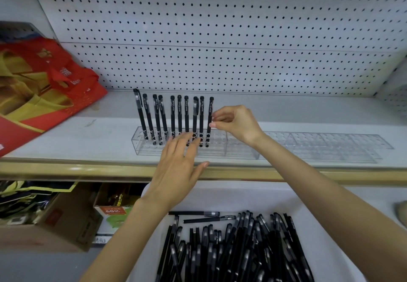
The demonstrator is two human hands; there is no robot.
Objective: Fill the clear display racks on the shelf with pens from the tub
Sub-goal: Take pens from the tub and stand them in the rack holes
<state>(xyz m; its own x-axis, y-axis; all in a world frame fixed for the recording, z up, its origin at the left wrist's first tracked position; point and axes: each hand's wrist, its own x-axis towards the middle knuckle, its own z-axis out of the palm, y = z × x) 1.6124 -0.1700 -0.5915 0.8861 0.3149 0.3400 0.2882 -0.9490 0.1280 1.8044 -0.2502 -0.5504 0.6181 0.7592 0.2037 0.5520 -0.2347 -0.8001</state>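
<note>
A clear display rack (231, 147) lies on the white shelf, with several black pens (174, 114) standing upright in its left part. My right hand (235, 122) pinches the rightmost standing pen (210, 109) at mid-height. My left hand (176, 167) lies with straight fingers against the rack's front, its fingertips at the bases of the pens. A second clear rack (326, 144) with no pens sits to the right. Below the shelf, a white tub (220, 195) holds a heap of black pens (237, 248).
A red and gold bag (44, 87) rests on the shelf's left end. White pegboard (220, 28) backs the shelf. A tan shelf edge (88, 169) runs across the front. Cardboard boxes (66, 220) stand on the lower level at the left.
</note>
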